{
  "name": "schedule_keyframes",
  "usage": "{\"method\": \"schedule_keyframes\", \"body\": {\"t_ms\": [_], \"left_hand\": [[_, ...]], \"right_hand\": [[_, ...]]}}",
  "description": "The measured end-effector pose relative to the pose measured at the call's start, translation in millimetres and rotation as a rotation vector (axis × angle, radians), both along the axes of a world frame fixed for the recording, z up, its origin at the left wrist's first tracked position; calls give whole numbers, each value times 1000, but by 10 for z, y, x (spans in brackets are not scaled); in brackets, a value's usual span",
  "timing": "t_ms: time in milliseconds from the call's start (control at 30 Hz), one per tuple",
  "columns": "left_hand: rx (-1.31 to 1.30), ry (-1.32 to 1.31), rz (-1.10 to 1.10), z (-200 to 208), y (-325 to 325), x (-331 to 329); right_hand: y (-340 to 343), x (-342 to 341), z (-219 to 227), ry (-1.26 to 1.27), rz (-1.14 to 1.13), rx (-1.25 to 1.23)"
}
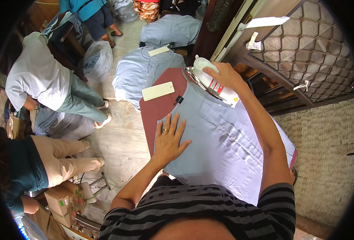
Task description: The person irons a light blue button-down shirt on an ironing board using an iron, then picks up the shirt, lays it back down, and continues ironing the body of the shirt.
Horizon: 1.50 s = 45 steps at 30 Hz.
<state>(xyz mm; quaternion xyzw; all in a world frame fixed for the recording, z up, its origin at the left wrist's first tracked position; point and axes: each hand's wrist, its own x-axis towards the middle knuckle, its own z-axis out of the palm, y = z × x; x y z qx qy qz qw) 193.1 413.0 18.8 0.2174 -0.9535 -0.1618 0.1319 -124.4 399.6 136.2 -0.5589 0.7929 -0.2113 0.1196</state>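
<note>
Light-blue garment [209,148], one: laid out over the maroon ironing board [150,120], covering most of it, buttons running down its front. Cream hang tag [158,91], one: by the garment's neckline, on bare maroon of the board. My left hand [168,138]: flat on the garment near the board's left edge, fingers spread, gripping nothing. My right hand [228,76]: wrapped round the handle of a white iron [215,85], at the garment's far end on the board; whether the iron presses the cloth, I cannot tell.

Containers. Clear plastic bag [101,67], one: on the floor beyond the board, to its left; bluish cloth in it, bag only part filled. Second clear bag [126,12]: farther beyond the board; contents too small for me to tell. Cardboard boxes [59,202], stacked: left of the board and nearer my side; contents out of my sight.

Loose stock. Blue garment pile [145,70]: just beyond the board's far left edge. Further blue pile [169,30]: behind that one, farther from the board.
</note>
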Motion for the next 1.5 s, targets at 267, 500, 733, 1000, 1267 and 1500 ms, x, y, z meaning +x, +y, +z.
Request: {"method": "schedule_keyframes", "body": {"t_ms": [267, 500, 733, 1000, 1267, 1500], "left_hand": [[-7, 5, -3, 5, 12, -16], [-43, 61, -2, -24, 15, -7], [-67, 102, -3, -48, 16, -3], [-111, 217, 86, -133, -351, 105], [104, 421, 161, -234, -615, 235], [131, 490, 173, -248, -627, 229]], "right_hand": [[-87, -1, -47, 68, 17, -15], [18, -12, 3, -103, -86, 13], [974, 407, 339, -287, -260, 19], [1573, 1712, 66, -1008, -457, -323], [1135, 2036, -353, -1082, -577, -573], [1022, 1929, -389, -1097, -604, -559]]}}
